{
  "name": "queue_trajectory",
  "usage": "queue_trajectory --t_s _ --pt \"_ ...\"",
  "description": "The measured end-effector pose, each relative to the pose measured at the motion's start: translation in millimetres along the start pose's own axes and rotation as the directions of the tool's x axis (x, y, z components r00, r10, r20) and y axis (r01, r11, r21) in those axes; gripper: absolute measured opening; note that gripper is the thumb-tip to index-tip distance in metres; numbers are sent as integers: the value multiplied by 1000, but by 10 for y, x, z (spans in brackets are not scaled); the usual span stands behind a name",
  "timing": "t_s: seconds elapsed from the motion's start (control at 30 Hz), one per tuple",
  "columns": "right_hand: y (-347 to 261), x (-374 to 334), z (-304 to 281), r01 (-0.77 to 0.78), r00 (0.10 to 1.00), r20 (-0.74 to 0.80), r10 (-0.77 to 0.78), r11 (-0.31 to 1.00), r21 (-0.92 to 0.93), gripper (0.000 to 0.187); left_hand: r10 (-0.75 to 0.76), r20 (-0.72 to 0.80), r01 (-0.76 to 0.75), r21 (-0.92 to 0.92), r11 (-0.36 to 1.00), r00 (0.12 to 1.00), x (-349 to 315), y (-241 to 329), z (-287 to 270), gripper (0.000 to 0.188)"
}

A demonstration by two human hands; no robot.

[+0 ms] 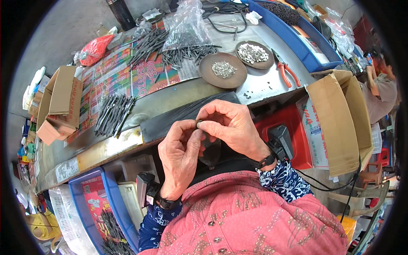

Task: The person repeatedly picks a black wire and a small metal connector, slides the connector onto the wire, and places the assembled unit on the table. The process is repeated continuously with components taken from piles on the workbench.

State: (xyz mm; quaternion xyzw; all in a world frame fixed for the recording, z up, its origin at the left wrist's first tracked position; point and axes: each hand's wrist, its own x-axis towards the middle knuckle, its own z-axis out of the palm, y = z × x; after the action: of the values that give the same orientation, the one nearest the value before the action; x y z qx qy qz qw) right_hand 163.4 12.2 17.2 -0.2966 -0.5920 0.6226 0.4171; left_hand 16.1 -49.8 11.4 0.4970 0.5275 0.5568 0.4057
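Observation:
My left hand and my right hand meet fingertip to fingertip in front of the bench edge. Both are closed in a pinch around something small and dark, mostly hidden by the fingers. Just beyond them stands a brown round dish with small silvery metal pieces. Behind it, a second brown dish holds small whitish, round-looking pieces. Pliers with orange handles lie to the right of the dishes. A bunch of thin black strips rests on the bench to the left.
More black strips lie at the back beside a clear plastic bag. Cardboard boxes stand left and right. Blue bins sit at lower left and back right. A red stool is below the bench. Another person is at far right.

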Motion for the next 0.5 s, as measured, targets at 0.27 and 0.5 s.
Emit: queue_trajectory --t_s 0.27,0.5 --pt "-61 186 46 24 997 72 -18 996 -89 12 81 -44 -80 10 997 996 112 -21 -144 10" --pt "-155 606 -20 296 955 154 -253 784 -546 9 88 -123 -93 -38 995 988 174 -62 -367 11"
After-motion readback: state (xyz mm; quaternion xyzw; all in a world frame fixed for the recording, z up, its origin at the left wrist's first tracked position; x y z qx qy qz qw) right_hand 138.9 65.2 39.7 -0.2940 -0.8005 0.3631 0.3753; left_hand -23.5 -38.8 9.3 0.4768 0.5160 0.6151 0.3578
